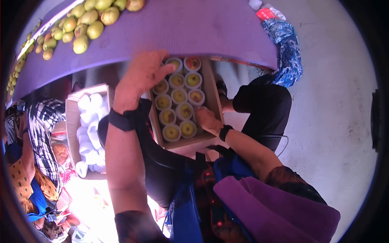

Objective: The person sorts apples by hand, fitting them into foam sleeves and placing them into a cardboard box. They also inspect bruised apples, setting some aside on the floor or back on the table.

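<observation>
A cardboard box (161,139) lies in front of me, partly under the table edge. Several yellow-green round fruits (179,96), apples or pears, sit inside it in white ruffled paper cups (172,139). Above the box's far left part, close to the table edge, is my left hand (144,77). Its thumb stands apart from the fingers, which are slightly smeared, and no object shows in it. My right hand (207,120) reaches over the box's right side near the lower fruits. Its fingers are curled inward, and whatever lies under them is hidden.
A purple-covered table (182,28) carries several loose yellow-green fruits (95,30). Left of my box stands another carton (72,133) holding white foam nets (90,129). Another person's arm (28,156) is at far left. Blue patterned cloth (283,52) hangs by the table's right end.
</observation>
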`<state>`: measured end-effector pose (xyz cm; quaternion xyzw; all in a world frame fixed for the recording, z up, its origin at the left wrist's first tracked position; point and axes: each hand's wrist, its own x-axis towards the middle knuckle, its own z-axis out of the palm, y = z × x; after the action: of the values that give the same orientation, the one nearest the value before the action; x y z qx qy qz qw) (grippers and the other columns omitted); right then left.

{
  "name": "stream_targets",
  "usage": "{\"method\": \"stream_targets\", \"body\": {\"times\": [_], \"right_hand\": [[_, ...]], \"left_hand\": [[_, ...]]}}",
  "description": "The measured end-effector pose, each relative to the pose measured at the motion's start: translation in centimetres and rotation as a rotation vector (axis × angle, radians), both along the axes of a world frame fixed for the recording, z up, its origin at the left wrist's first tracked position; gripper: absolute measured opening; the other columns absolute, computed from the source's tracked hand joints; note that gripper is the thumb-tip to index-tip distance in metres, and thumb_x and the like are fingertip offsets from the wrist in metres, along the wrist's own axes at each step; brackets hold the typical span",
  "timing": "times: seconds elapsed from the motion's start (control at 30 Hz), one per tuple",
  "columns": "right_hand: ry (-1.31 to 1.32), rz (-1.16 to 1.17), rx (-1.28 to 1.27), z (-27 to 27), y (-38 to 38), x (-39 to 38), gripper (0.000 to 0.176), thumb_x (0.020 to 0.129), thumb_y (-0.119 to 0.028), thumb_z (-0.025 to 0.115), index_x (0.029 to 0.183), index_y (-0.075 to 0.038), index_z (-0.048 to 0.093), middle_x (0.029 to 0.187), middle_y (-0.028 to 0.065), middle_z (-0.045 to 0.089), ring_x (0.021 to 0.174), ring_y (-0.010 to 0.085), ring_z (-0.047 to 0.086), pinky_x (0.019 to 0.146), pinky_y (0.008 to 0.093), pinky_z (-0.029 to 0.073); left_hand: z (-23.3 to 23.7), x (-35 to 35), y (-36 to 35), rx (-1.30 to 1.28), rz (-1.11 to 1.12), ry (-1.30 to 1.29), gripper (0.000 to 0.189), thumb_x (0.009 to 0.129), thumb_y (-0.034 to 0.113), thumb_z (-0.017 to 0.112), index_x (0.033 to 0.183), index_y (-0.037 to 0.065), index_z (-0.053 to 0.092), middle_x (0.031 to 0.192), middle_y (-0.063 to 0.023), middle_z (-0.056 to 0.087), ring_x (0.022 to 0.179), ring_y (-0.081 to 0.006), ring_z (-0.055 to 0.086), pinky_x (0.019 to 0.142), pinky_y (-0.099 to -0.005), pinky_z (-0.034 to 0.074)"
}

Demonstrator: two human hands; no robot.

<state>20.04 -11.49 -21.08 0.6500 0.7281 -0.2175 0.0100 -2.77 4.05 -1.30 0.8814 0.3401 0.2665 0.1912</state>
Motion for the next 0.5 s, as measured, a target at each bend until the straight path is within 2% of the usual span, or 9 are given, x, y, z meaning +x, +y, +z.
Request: {"method": "stream_targets", "body": {"times": [0.07,0.2,0.27,0.4,0.47,0.5], "right_hand": [[-0.037,0.003,-0.006,0.0,0.3,-0.5,0.021,0.080,-0.003,0.049,0.097,0.000,0.061,0.098,0.0222,0.063,0.092,0.0360,0.063,0.078,0.0451,0.051],[-0.069,0.000,0.017,0.3,0.9,-0.4,0.020,0.079,-0.003,0.051,0.095,-0.003,0.063,0.094,0.0225,0.063,0.092,0.0360,0.063,0.078,0.0436,0.052],[-0.073,-0.019,0.057,0.0,1.3,-0.1,0.020,0.079,-0.003,0.051,0.094,-0.003,0.064,0.093,0.0225,0.064,0.093,0.0360,0.063,0.078,0.0431,0.052],[-0.046,0.009,0.014,-0.6,1.7,0.6,0.020,0.080,-0.003,0.050,0.093,-0.002,0.064,0.096,0.0223,0.064,0.094,0.0355,0.063,0.079,0.0438,0.051],[-0.061,0.006,0.019,-0.6,1.5,0.7,0.020,0.080,-0.004,0.050,0.094,-0.002,0.064,0.096,0.0219,0.064,0.094,0.0351,0.063,0.078,0.0441,0.051],[-0.065,0.005,-0.006,-0.9,1.4,0.7,0.021,0.080,-0.004,0.049,0.094,-0.002,0.064,0.097,0.0214,0.065,0.095,0.0349,0.063,0.079,0.0445,0.051]], "left_hand": [[0.5,0.2,-0.1,-0.147,0.065,0.098,0.035,0.083,0.031,0.062,0.101,0.001,0.060,0.088,-0.0224,0.063,0.088,-0.0403,0.059,0.075,-0.0465,0.046],[0.8,0.2,-0.4,-0.166,0.068,0.138,0.036,0.083,0.032,0.062,0.102,0.001,0.060,0.089,-0.0220,0.063,0.089,-0.0400,0.059,0.076,-0.0473,0.046],[0.5,0.2,-0.3,-0.180,0.058,0.093,0.030,0.083,0.029,0.062,0.096,0.002,0.059,0.074,-0.0212,0.056,0.072,-0.0392,0.054,0.062,-0.0435,0.040],[-1.3,0.2,0.2,-0.029,0.028,-0.001,0.030,0.084,0.029,0.062,0.096,0.003,0.059,0.073,-0.0205,0.056,0.072,-0.0393,0.055,0.062,-0.0437,0.041],[-0.8,0.3,0.0,-0.006,0.037,0.005,0.029,0.084,0.029,0.063,0.096,0.003,0.059,0.074,-0.0207,0.057,0.074,-0.0398,0.056,0.063,-0.0442,0.041],[-0.3,0.3,-0.2,-0.073,0.040,0.034,0.030,0.084,0.029,0.063,0.097,0.003,0.059,0.075,-0.0211,0.057,0.075,-0.0404,0.056,0.064,-0.0444,0.042]]}}
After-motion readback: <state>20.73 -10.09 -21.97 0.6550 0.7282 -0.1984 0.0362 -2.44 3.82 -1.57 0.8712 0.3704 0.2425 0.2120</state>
